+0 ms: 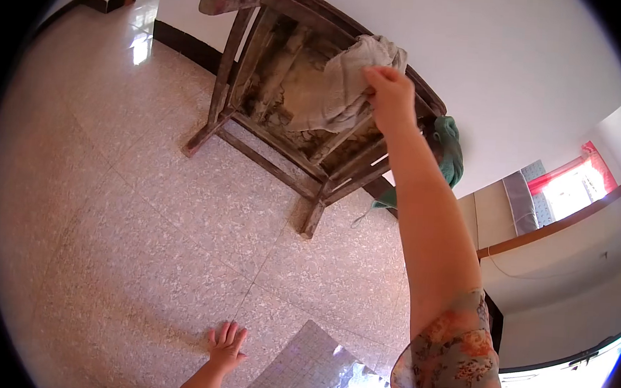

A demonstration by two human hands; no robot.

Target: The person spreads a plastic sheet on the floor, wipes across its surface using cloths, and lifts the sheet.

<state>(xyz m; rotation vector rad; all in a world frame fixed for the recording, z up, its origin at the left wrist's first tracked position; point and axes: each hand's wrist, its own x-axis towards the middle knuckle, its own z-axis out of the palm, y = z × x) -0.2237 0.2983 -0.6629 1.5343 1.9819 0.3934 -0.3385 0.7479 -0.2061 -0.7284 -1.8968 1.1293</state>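
My right hand (391, 92) is closed on a pale grey cloth (346, 82), pinching it near its upper right edge. The cloth lies bunched over an old dark wooden chair (278, 85) with a stained, peeling panel. My left hand (226, 345) is low in the view with its fingers spread and nothing in it. It appears over the speckled floor (157, 256); whether it touches the floor I cannot tell.
A green cloth (450, 149) hangs at the chair's right end. The chair stands by a white wall (516, 86) with a dark baseboard (184, 44). A shiny patterned surface (293, 364) is at the bottom. A window with a red curtain (600, 169) is at right.
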